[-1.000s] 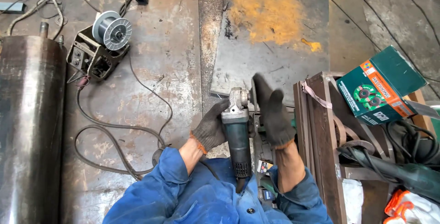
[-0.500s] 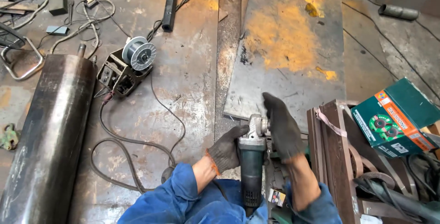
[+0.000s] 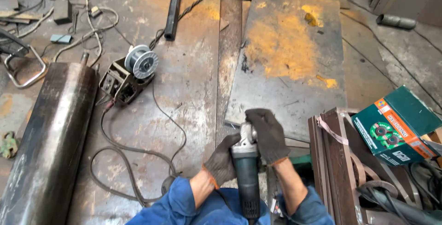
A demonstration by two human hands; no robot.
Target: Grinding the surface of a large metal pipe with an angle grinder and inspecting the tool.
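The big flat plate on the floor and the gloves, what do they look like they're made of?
The plate looks like bare steel sheet: dull grey with orange rust patches. The gloves on the left hand and right hand look like dark knitted fabric with orange cuffs; any coating cannot be told.

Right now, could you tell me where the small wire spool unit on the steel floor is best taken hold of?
Take the wire spool unit by its dark boxy frame, from above, with hands on its two long sides. The round grey spool stands proud at one end and would likely turn if gripped. A cable trails off it, so lift gently.
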